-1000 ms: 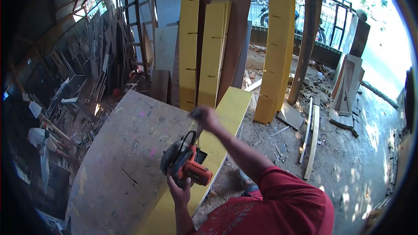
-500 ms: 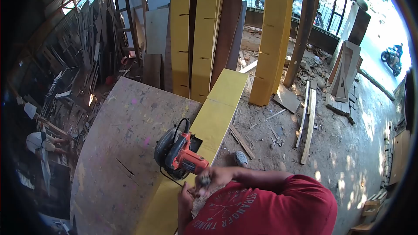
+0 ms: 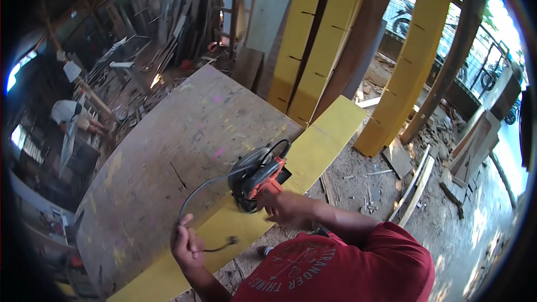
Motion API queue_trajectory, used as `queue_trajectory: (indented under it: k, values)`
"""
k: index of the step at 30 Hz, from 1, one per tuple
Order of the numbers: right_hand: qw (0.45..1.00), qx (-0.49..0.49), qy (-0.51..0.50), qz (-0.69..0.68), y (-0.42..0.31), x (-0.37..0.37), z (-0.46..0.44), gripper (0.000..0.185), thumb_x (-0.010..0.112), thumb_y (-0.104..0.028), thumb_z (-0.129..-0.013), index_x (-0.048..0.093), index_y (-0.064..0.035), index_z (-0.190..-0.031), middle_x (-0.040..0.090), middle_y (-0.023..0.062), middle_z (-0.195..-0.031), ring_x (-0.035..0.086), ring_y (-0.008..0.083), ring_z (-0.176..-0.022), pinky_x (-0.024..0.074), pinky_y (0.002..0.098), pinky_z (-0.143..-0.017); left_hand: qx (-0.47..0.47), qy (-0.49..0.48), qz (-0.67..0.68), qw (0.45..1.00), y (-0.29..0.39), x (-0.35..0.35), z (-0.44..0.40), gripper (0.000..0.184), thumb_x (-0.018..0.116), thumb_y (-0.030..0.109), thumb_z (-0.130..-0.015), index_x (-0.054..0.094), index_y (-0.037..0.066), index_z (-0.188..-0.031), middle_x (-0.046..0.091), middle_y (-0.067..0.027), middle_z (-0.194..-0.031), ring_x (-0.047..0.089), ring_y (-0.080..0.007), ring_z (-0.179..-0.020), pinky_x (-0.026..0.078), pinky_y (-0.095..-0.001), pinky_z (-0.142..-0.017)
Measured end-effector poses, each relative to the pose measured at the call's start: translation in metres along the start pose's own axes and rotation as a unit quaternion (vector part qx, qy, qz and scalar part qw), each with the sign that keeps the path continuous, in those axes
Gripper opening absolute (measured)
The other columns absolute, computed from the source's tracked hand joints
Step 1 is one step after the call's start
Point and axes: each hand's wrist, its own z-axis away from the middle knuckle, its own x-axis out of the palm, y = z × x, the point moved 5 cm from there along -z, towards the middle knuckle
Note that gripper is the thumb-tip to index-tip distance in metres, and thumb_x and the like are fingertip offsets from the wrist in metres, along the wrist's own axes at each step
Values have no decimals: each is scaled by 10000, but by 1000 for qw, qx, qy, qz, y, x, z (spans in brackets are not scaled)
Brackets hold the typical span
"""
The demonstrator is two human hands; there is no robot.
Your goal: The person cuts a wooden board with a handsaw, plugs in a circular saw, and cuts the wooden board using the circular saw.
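Note:
An orange and black circular saw (image 3: pixel 260 182) rests on a yellow-painted board (image 3: pixel 330 134), which lies along the edge of a paint-specked worktable (image 3: pixel 151 156). My right hand (image 3: pixel 288 208) is closed over the saw's rear handle and hides most of it. Farther left, my left hand (image 3: pixel 187 241) grips the saw's black power cord (image 3: pixel 196 190) above the board. From that hand a short end of cord sticks out, tipped with a plug (image 3: pixel 232 240). The rest of the cord loops up and back to the saw.
Tall yellow slotted boards (image 3: pixel 330 45) stand upright behind the table. Wood strips (image 3: pixel 417 190) and debris lie on the ground at right. Scrap timber (image 3: pixel 173 28) fills the back left, where what looks like a bent-over person (image 3: pixel 67 112) is visible.
My hands have parted. My left hand has moved left with the cord, drawing it into a loop, and my right hand has gone to the saw's handle. The view has turned left.

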Motion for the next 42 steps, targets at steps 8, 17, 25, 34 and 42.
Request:
queue_trajectory:
  k: [8,17,25,34,42]
  values:
    - [863,-44,459,207,-31,-125,-54,481,875,-415,-887,690,-110,-1210,606,76,-694,637,270,-605,530,423,-602,30,-263,-367,892,-4,159,12,409,700,193,-1026,647,16,-1390,687,-81,-732,701,-190,-663,539,-333,-631]
    - [901,347,209,153,189,-114,89,302,598,-254,-1074,749,-5,-995,760,217,-819,769,368,-764,611,489,-688,-57,-85,-556,825,-85,44,8,257,670,253,-1047,718,6,-1100,730,-210,-863,753,-320,-798,553,-428,-710]
    - [869,164,-233,-405,60,73,50,324,600,-240,-1128,725,9,-1293,782,122,-1205,719,185,-1151,578,327,-986,-458,-13,-199,867,-210,-50,61,621,554,586,-1085,699,-10,-1181,731,-67,-840,612,-159,-634,482,-339,-614]
    - [990,-73,-90,84,12,52,-43,592,899,-154,-822,674,-62,-1362,725,181,-1209,705,344,-1163,574,439,-986,76,161,-76,981,-58,-38,41,299,615,257,-1103,689,-13,-1208,431,67,-591,399,-32,-484,319,-231,-475]
    - [914,-3,329,237,-1,-86,-108,444,890,-241,-797,671,-141,-1170,704,106,-1087,729,344,-943,597,463,-799,54,-124,-340,931,5,80,33,243,742,174,-1012,767,23,-1200,563,93,-635,481,-15,-569,352,-226,-537]
